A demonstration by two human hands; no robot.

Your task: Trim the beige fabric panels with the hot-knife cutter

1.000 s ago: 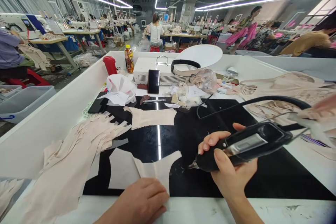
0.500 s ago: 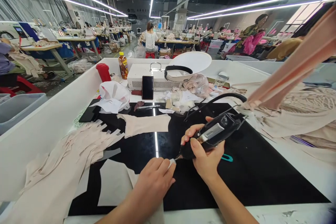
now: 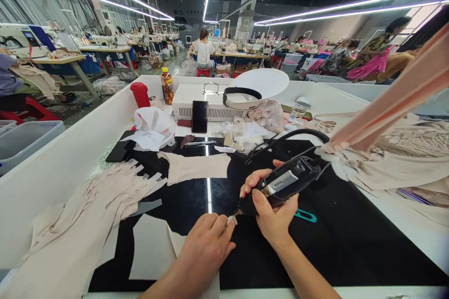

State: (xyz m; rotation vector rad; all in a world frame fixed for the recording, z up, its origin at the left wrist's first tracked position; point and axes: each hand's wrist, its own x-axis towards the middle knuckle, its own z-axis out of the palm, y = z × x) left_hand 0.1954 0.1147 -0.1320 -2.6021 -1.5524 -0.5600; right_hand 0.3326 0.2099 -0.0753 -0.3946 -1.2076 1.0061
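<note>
Glossy black work surface (image 3: pixel 351 243) walled by white panels, inside a long sewing hall under strip lights. Near the front edge, left hand (image 3: pixel 205 254) pinching a small pale fabric piece (image 3: pixel 231 219); right hand (image 3: pixel 271 215) clamped on a black corded handheld tool (image 3: pixel 280 184), tip touching that piece. Beige fabric strips (image 3: pixel 105 196) heaped toward the left edge.

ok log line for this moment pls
left hand: pinching fabric piece edge | right hand: grip on black tool, tip at fabric edge | surface: black mat | nearby: teal clip
</note>
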